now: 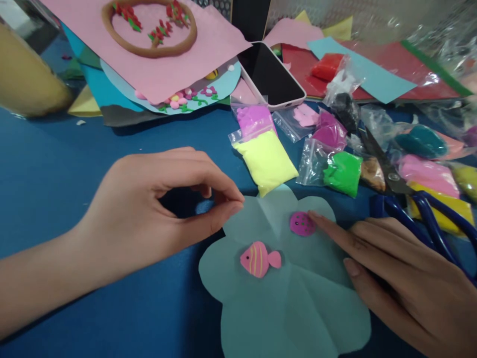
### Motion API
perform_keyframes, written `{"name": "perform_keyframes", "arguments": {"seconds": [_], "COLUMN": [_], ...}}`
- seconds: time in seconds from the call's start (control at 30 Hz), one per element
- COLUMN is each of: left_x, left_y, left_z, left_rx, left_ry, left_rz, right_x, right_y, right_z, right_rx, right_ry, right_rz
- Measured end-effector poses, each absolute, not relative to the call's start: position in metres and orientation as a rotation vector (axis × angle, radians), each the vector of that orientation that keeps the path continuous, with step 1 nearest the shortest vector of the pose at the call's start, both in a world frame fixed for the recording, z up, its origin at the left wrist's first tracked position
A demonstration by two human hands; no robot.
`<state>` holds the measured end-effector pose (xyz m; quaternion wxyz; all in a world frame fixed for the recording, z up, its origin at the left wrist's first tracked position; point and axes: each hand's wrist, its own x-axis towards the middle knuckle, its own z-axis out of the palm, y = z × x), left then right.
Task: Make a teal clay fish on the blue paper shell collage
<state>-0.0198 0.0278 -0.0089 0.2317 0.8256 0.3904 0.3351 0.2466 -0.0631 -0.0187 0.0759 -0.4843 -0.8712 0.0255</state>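
A scalloped blue-green paper (pixel 257 308) lies on the blue table. On it rests a pink clay fish (pixel 257 259) with yellow stripes and a small dark eye. Up and to the right of it sits a round purple clay piece (pixel 302 223) with green dots and an eye. My left hand (pixel 167 199) hovers by the paper's upper left edge, thumb and index fingertips pinched together; anything between them is too small to make out. At the right, my right hand (pixel 406 273) stretches out its index finger, whose tip touches the purple piece's right edge. Its other fingers are loosely extended.
Behind the paper lie bags of yellow clay (pixel 268 161) and green clay (pixel 343 174), among several others. Blue-handled scissors (pixel 395 181) lie at the right, near my right hand. A phone (pixel 274 74) and pink paper with a clay ring (pixel 196 32) are farther back.
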Motion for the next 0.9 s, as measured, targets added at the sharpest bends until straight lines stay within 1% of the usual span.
{"name": "perform_keyframes", "arguments": {"seconds": [0.73, 0.9], "left_x": [-0.0199, -0.0207], "left_y": [0.0264, 0.0277], "left_z": [-0.0083, -0.0085], "left_rx": [2.265, 2.267], "left_ry": [1.065, 1.064], "left_rz": [0.898, 0.886], "right_x": [0.2491, 0.2517], "right_y": [-0.0645, -0.0711], "right_z": [-0.0185, -0.0146], "right_rx": [-1.464, -1.594], "right_ry": [-2.603, -2.392], "right_rz": [0.093, 0.104]}}
